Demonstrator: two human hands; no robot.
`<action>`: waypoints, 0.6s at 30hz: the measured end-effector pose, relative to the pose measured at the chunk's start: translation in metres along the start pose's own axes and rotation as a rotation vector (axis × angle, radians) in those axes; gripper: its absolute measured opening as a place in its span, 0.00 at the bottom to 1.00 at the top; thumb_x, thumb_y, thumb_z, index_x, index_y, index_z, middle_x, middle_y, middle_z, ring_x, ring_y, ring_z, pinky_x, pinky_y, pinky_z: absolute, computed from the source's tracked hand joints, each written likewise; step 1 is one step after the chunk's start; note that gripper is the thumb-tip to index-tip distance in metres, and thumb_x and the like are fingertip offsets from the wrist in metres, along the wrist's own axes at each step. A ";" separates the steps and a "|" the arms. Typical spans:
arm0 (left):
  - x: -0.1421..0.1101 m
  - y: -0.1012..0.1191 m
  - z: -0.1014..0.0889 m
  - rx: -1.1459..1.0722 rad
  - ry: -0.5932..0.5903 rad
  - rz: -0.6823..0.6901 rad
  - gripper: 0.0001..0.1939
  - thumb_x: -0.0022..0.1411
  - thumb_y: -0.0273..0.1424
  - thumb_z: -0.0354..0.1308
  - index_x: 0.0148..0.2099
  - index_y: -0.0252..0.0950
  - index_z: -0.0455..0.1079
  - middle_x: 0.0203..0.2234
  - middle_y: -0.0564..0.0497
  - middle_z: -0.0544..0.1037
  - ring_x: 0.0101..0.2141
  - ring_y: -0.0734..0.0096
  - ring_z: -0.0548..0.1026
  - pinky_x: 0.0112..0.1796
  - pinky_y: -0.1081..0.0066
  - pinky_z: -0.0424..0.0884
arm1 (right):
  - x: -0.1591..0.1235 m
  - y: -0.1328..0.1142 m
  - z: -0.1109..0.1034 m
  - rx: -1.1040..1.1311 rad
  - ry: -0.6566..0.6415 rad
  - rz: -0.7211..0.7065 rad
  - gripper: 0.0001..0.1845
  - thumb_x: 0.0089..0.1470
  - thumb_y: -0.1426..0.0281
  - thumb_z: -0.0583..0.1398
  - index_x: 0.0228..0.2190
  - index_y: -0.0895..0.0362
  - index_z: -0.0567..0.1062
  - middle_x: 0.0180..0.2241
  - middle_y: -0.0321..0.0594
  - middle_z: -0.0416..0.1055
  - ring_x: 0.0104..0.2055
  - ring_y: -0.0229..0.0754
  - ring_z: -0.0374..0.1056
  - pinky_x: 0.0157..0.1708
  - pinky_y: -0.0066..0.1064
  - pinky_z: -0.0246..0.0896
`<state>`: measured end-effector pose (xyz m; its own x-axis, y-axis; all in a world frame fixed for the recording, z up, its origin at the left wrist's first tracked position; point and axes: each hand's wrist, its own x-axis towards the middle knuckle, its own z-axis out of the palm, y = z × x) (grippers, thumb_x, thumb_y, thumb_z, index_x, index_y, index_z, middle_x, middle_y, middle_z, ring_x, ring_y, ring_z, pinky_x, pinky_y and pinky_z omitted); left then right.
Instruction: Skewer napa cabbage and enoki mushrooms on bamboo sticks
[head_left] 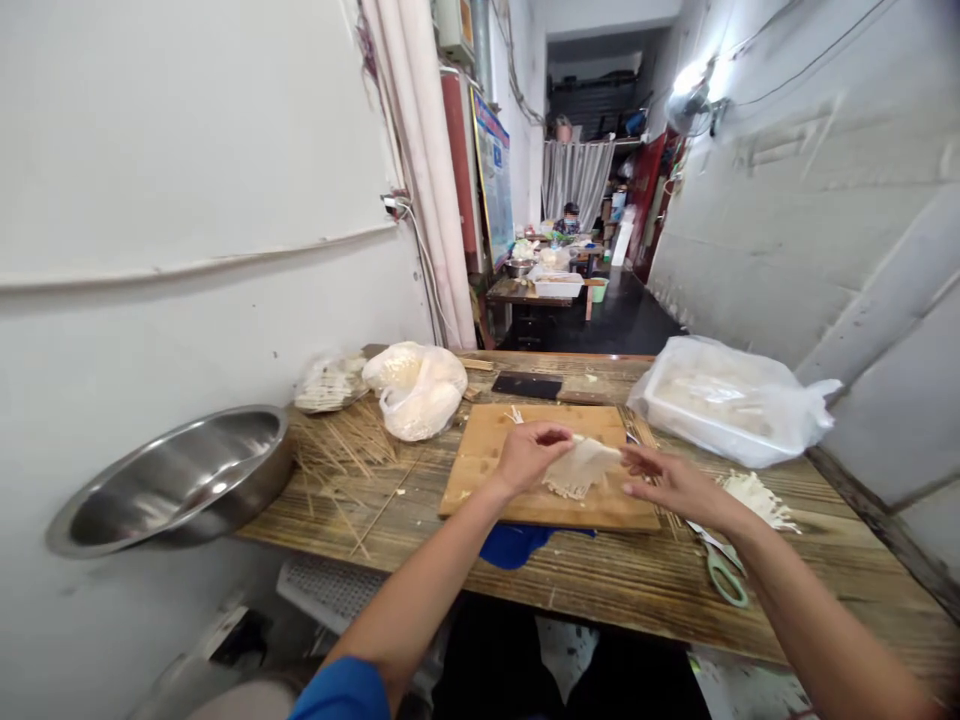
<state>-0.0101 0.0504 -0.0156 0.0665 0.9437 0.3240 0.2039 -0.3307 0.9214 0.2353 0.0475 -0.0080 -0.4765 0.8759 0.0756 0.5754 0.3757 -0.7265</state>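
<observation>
"Pinched, is that left hand?"

"Yes, thumb and fingertips are closed on the upper left corner of the pale sheet. The right hand is at the other corner, fingers loosely curved; I can't tell whether they grip it."

"Where's the sheet?"

"Over the right half of the cutting board, its fringed edge hanging toward the wood."

"How much room around the board?"

"Left of it, a strip of table runs to the scattered skewers, with the metal basin beyond them, reaching past the table's edge. Behind it, a dark blade lies near; the knotted bag is back and left."

"And the right?"

"More sticks hug its right edge, then the scissors and a fringed pile. The wrapped tray sits back and right."

"In front?"

"Blue cloth pokes out at its front edge, and a strip of wood continues to the table's near edge."
</observation>
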 end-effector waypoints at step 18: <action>-0.007 0.020 -0.016 0.137 -0.219 -0.005 0.08 0.50 0.35 0.65 0.31 0.37 0.80 0.28 0.49 0.82 0.29 0.67 0.79 0.34 0.71 0.73 | -0.024 -0.025 0.017 0.012 0.125 -0.164 0.17 0.61 0.62 0.51 0.29 0.56 0.75 0.27 0.37 0.71 0.28 0.39 0.64 0.31 0.28 0.56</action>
<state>-0.0220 0.0374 0.0038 0.2718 0.9289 0.2517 0.3343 -0.3364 0.8804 0.2214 0.0117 -0.0034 -0.4766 0.8342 0.2775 0.4887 0.5137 -0.7052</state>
